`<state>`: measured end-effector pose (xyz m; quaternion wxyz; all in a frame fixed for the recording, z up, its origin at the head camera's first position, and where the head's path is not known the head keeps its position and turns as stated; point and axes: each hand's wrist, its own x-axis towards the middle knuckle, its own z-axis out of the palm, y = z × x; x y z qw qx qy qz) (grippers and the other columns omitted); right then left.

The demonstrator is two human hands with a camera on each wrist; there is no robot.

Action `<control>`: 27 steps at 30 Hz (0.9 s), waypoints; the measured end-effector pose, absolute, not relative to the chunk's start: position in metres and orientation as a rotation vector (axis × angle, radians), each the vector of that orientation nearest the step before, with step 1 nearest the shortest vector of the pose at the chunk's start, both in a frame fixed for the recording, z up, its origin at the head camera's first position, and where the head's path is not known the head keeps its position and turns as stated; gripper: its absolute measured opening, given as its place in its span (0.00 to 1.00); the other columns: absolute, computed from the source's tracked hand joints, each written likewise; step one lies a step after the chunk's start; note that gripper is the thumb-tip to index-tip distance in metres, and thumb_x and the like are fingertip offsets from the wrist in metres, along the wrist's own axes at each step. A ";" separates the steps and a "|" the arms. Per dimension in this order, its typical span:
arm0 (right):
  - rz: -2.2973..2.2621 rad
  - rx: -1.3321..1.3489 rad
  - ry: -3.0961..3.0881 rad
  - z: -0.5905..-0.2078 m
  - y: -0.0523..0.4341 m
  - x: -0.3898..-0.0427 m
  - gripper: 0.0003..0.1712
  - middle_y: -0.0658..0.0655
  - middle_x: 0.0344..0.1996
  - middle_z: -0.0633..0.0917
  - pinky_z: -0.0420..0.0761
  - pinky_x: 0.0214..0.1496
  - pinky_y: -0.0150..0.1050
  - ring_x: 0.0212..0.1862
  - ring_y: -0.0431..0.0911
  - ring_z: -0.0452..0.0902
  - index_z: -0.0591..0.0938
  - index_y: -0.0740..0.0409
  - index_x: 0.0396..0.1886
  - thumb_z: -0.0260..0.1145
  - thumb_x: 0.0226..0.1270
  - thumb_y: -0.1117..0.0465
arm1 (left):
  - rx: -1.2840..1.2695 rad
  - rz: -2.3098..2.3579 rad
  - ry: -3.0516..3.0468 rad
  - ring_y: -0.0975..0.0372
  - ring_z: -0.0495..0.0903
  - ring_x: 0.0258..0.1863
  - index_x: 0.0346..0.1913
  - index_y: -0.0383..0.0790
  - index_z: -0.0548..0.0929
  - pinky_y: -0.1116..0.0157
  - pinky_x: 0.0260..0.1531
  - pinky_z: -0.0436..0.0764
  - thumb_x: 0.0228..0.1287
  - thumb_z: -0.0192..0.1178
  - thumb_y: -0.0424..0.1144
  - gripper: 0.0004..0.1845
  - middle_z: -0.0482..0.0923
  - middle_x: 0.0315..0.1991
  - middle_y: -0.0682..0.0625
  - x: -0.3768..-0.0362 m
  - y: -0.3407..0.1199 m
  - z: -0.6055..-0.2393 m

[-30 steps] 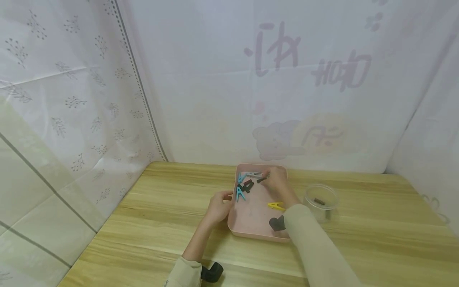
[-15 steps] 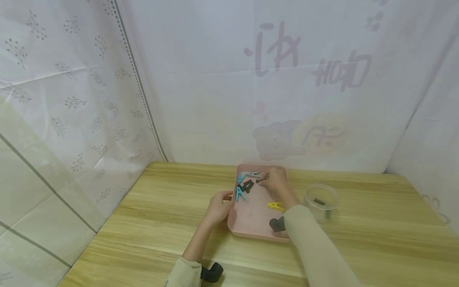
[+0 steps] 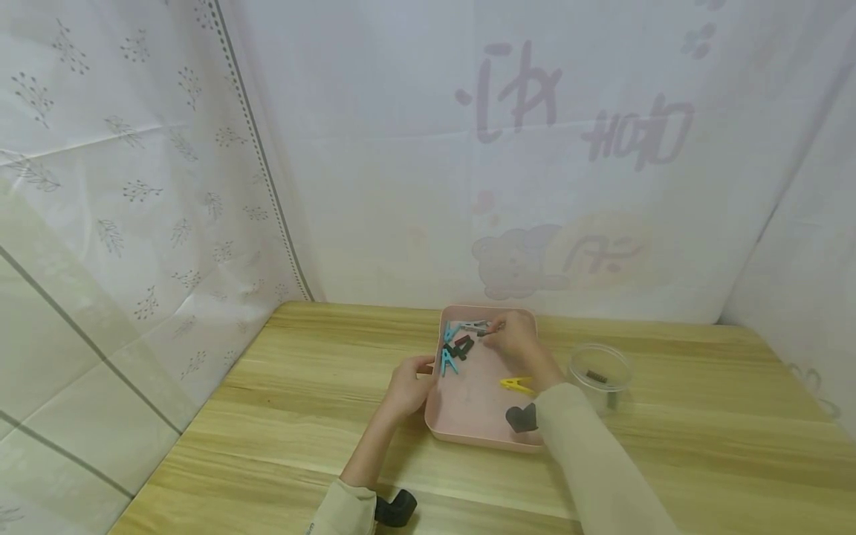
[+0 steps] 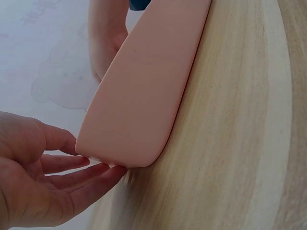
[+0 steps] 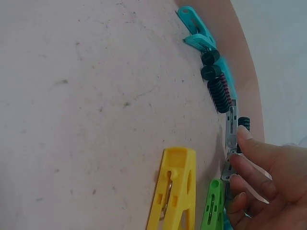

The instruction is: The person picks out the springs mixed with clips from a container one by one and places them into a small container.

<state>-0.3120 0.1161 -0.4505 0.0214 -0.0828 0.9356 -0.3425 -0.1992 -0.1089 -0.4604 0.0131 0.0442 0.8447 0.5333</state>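
Note:
In the head view, my right hand (image 3: 511, 334) is over the far right of a pink tray (image 3: 481, 442). It pinches a dark ribbed spring (image 5: 243, 122) between thumb and fingers, the spring partly hidden. Close to the fingertips lies a grey clothespin (image 5: 231, 129). Along the same wall are a teal clothespin (image 5: 194, 21) and several dark ribbed springs (image 5: 218, 96). Yellow clothespin (image 5: 172, 191) and green clothespin (image 5: 212, 206) are nearer the wrist. My left hand (image 3: 408, 386) touches the tray's left outer wall with extended fingertips (image 4: 117, 173).
Right of the tray stands a clear round tub (image 3: 600, 394) with a dark ribbed piece inside. Everything stands on a wooden table (image 3: 314, 386), with a printed white curtain (image 3: 374, 186) hanging behind it and at both sides.
My right fingers have shifted on the spring, so less of it shows than a second ago. The right sleeve has moved slightly right. My left hand and the tray keep their place.

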 end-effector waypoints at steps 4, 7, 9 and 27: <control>-1.071 -0.275 2.893 -0.447 0.119 -0.313 0.09 0.66 0.50 0.87 0.75 0.66 0.58 0.57 0.62 0.77 0.90 0.65 0.36 0.78 0.62 0.62 | 0.137 1.664 2.631 0.43 0.86 0.50 0.66 0.22 0.79 0.51 0.47 0.89 0.72 0.59 0.31 0.23 0.83 0.54 0.28 -0.199 -0.108 -0.461; -1.103 -0.327 2.904 -0.450 0.122 -0.317 0.07 0.63 0.44 0.88 0.77 0.60 0.53 0.52 0.59 0.78 0.90 0.61 0.32 0.80 0.59 0.61 | 0.133 1.671 2.627 0.43 0.87 0.49 0.65 0.22 0.79 0.51 0.47 0.89 0.73 0.60 0.32 0.22 0.83 0.54 0.28 -0.199 -0.108 -0.461; -1.116 -0.346 2.900 -0.449 0.124 -0.317 0.07 0.63 0.43 0.88 0.78 0.59 0.53 0.50 0.59 0.79 0.90 0.60 0.31 0.80 0.59 0.62 | 0.131 1.674 2.629 0.43 0.87 0.49 0.65 0.22 0.79 0.51 0.47 0.89 0.73 0.60 0.32 0.22 0.83 0.54 0.28 -0.199 -0.108 -0.461; -1.188 -0.376 2.847 -0.436 0.122 -0.303 0.09 0.71 0.46 0.86 0.84 0.31 0.34 0.33 0.49 0.83 0.87 0.72 0.39 0.74 0.68 0.67 | 0.133 1.659 2.642 0.43 0.86 0.49 0.65 0.23 0.80 0.51 0.46 0.89 0.74 0.60 0.32 0.22 0.83 0.54 0.28 -0.198 -0.108 -0.459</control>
